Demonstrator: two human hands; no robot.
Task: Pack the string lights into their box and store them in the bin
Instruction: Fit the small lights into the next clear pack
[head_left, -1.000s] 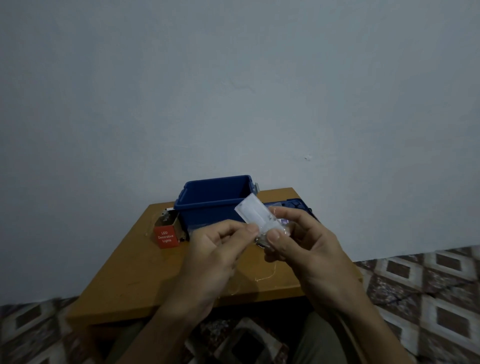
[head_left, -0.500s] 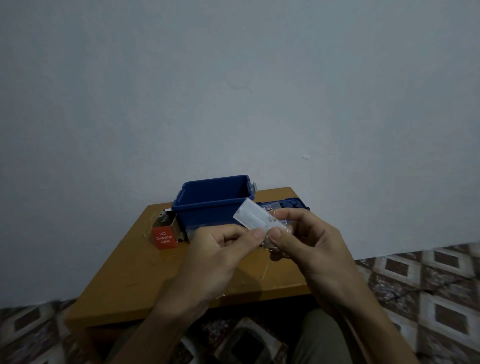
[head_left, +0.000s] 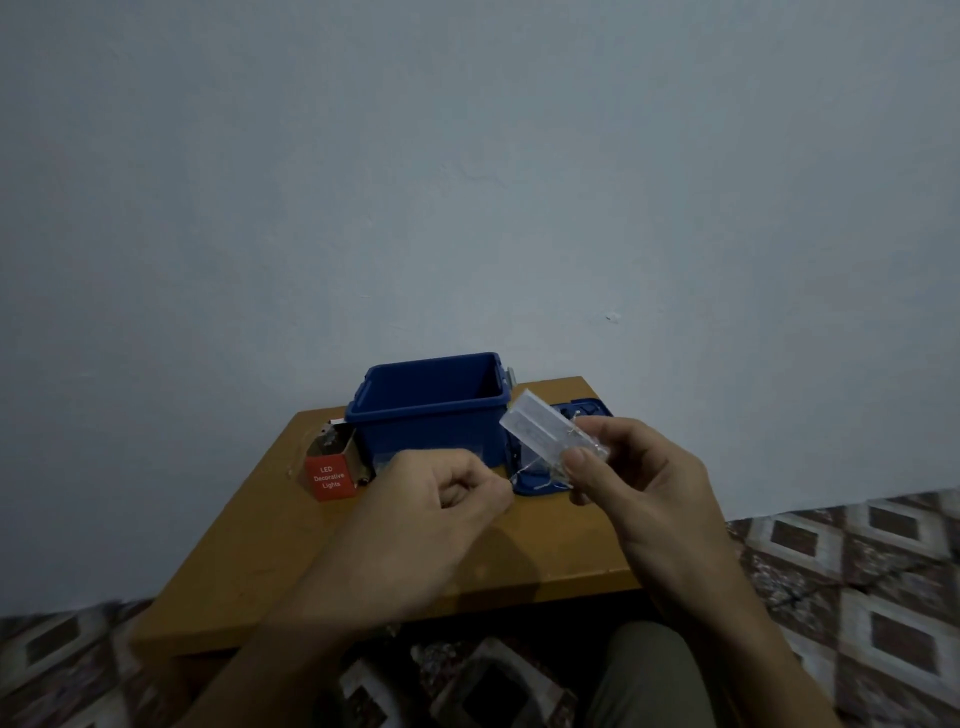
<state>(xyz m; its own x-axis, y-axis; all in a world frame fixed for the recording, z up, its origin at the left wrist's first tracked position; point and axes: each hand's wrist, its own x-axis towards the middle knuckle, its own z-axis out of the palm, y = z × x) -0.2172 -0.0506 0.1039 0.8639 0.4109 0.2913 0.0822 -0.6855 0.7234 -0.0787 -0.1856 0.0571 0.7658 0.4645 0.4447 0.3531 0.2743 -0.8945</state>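
Blurring into dimness, thin wire (head_left: 524, 470) is stretching between left hand (head_left: 441, 512), grip pinching it, and right hand (head_left: 631, 480), gripping the battery case (head_left: 543, 428) at bin's (head_left: 431, 415) four o'clock.

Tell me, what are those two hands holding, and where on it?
The right hand pinches the clear battery pack of the string lights at its lower end. The left hand pinches the thin wire trailing from it.
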